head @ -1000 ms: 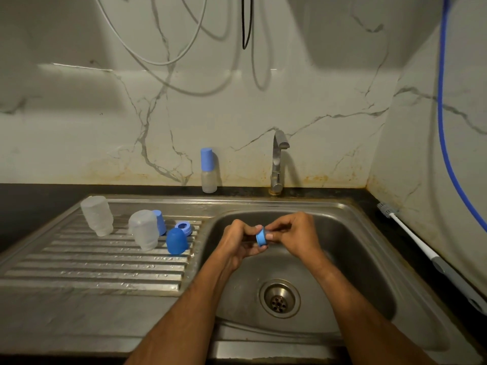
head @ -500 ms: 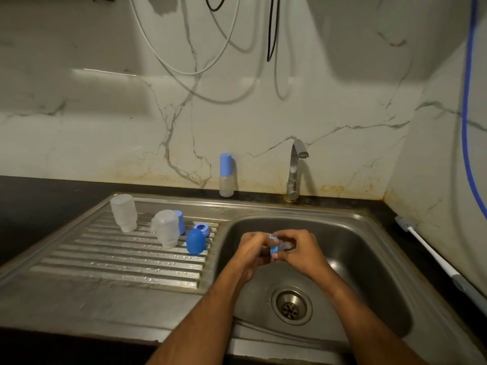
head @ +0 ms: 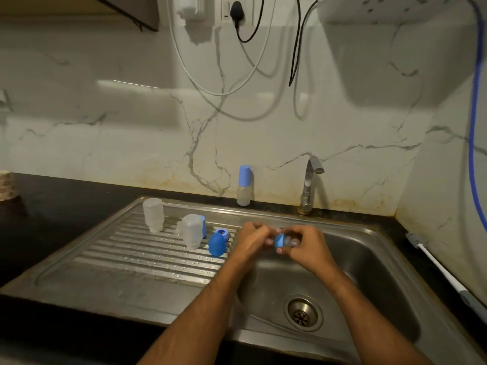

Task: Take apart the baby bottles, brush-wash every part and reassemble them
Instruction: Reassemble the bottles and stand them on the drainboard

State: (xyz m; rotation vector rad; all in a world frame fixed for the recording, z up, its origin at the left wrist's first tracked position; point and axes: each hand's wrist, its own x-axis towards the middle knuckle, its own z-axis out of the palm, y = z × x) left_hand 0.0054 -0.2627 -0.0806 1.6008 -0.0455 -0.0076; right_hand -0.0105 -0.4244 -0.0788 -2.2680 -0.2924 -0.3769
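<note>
Currently one blue ring [head: 279, 240] is pinched by both the left hand [head: 254, 239] and right hand [head: 307, 246]; two clear bottles [head: 152, 215] are stood inverted on the drainboard [head: 118, 256].

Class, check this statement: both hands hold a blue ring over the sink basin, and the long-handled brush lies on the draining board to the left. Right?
Not quite. The head view shows the brush on the dark counter to the right of the sink basin.

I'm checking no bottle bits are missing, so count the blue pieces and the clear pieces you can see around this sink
Blue pieces: 5 (dome cap, ring, piece behind a clear bottle, cap of the standing bottle, ring in the hands)
Clear pieces: 3 (upturned bottles, standing bottle's body)
Total: 8
</note>
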